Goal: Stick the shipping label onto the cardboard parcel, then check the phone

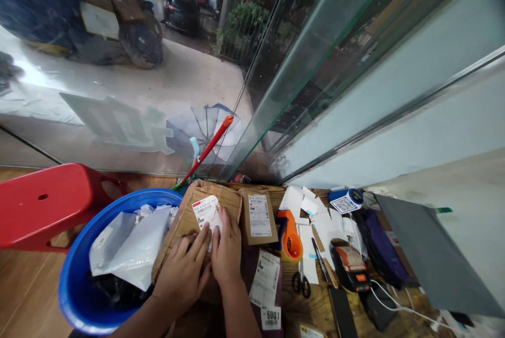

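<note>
A brown paper parcel (185, 217) lies on the wooden desk (315, 306), partly over the rim of a blue bin. A white shipping label (205, 210) sits on its top. My left hand (183, 269) lies flat on the parcel, fingers stretched toward the label. My right hand (226, 248) presses flat beside it, fingertips on the label's lower edge. Both hands are open and hold nothing.
A blue bin (74, 285) with white plastic mailers stands at left, beside a red stool (43, 204). On the desk lie a small labelled box (258, 217), an orange tape dispenser (290, 238), scissors (302, 281), loose labels, a label printer (351, 267) and cables. Glass walls rise behind.
</note>
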The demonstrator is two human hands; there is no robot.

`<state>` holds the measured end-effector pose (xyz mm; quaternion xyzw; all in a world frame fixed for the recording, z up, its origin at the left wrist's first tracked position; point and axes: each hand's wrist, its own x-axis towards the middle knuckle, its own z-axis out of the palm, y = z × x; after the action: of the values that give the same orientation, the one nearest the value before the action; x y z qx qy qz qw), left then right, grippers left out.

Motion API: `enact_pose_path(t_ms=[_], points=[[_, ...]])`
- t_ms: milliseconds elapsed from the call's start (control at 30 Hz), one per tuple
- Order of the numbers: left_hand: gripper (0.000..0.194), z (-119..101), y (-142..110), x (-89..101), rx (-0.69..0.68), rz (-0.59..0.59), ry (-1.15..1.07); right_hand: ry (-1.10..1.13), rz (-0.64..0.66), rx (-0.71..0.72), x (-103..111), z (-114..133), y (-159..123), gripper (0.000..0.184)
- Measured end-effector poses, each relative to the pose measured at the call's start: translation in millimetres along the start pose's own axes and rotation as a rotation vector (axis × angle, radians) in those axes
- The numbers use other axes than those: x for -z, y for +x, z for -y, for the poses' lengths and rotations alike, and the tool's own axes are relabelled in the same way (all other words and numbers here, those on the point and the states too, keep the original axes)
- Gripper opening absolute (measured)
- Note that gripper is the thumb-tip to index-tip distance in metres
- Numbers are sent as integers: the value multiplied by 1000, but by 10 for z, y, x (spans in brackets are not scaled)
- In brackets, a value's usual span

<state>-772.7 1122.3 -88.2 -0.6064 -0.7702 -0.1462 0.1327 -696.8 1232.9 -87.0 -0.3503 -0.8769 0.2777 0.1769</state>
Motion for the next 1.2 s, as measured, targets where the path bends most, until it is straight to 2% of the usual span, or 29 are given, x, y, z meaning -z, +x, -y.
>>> enact_pose_path(t_ms=[200,467,633,800,933,1000,1100,1133,1200], points=[[44,-20,55,57,44,-25,-66,45,-6,-15,4,11,-6,46],[52,-13,65,19,56,67,-71,74,-26,2,16,1,21,49],[48,-14,93,54,43,88,-34,95,-65,39,-6,0,7,50],[42,-12,112,122,6,61,20,117,-176,87,3,-66,-74,45],[39,-2,107,129,-50,44,104,74,-355,21,171,-362,-114,44],[38,7,96,123,-72,31,112,16,-445,-92,276,-561,-122,59],[36,19,86,114,-70,16,97,-44,-490,-265,367,-820,-132,98],[35,23,88,112,-69,15,94,-48,-479,-299,374,-882,-134,103],[36,28,98,107,-72,3,94,-39,-445,-341,365,-958,-137,102]])
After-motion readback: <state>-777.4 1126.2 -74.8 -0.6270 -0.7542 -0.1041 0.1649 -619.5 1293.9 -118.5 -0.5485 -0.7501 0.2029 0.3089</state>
